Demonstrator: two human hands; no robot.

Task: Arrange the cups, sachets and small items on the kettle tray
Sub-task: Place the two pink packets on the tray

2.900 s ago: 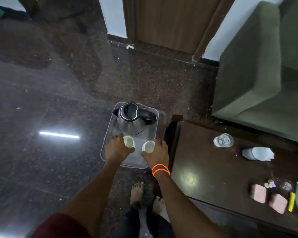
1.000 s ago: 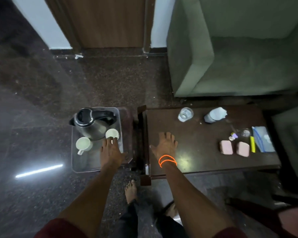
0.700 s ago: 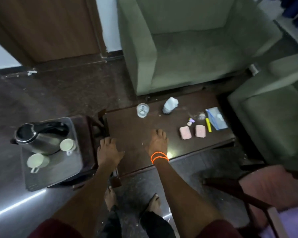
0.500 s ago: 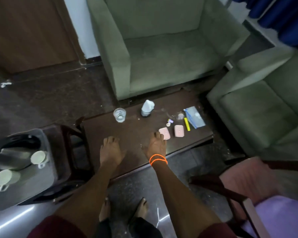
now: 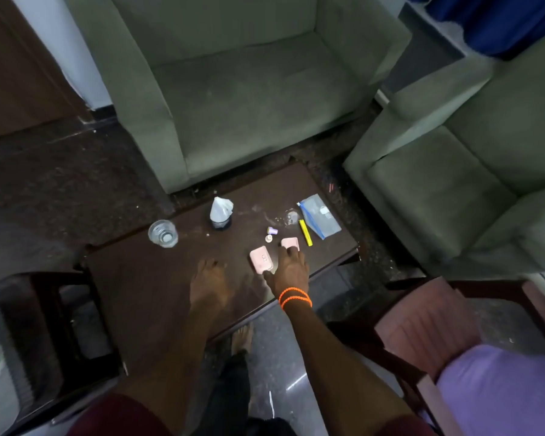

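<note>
Two pink sachets (image 5: 261,259) flat on bench (image 5: 145,297), near front edge, just beside right hand (image 5: 289,269). Likely light, thin, flimsy; best pinched at edges or slid to lip. Right hand reaches forward, fingers spread over second sachet (image 5: 290,243), thumb touching first, nothing lifted. Left hand (image 5: 209,286) flat, palm down, released, holding nothing

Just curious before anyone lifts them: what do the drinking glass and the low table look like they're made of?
Drinking glass: clear glass or hard plastic; the dark tabletop shows through it, and I can't tell which. Low table: probably dark wood, polished or lacquered, judging by its brown top and faint sheen.
</note>
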